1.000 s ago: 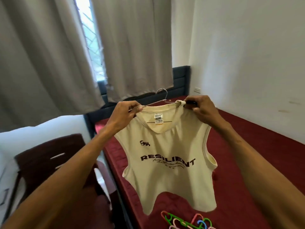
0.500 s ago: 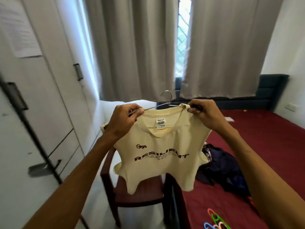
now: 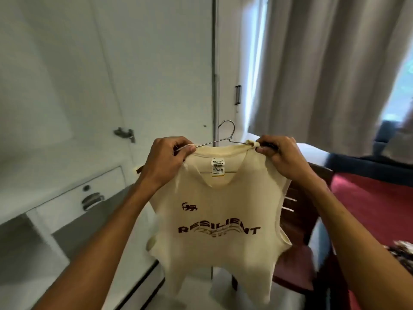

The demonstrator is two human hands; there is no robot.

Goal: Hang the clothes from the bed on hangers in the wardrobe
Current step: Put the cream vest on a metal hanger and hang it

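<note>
Since half a second ago the view has swung left. The top and hanger, then held before the curtains and window, now hang in front of the white wardrobe, and the bed has slid to the right edge.

The left hand [image 3: 166, 162] pinches the top's left shoulder against the hanger [image 3: 230, 139] between thumb and curled fingers. The right hand [image 3: 283, 157] pinches the bunched right shoulder strap and the wire end in the same way.

Directly behind the hook stand the wardrobe [image 3: 156, 63] door panels, which block the way in. They carry a dark bar handle [image 3: 238, 95] and a small metal latch [image 3: 125, 133]. Lower left is a drawer [image 3: 67, 204] with a curved metal pull. A dark wooden chair [image 3: 297, 265] with a reddish seat stands behind the top's right side, between wardrobe and bed [image 3: 375, 198]. A dark crumpled garment [image 3: 402, 251] lies at the far right edge. Grey curtains [image 3: 324, 63] fill the upper right.

The hanger is thin, shiny wire with an open hook pointing up. The doors are smooth, flat white. The curtains fall in soft pleats, and the bed sheet is deep red.

The top [image 3: 219, 220] is cream, sleeveless and scoop-necked. It has "RESILIENT" in dark letters across the chest and a small dark animal emblem above left. A white and yellow label [image 3: 218, 167] shows inside the neck, and the hem hangs unevenly.
</note>
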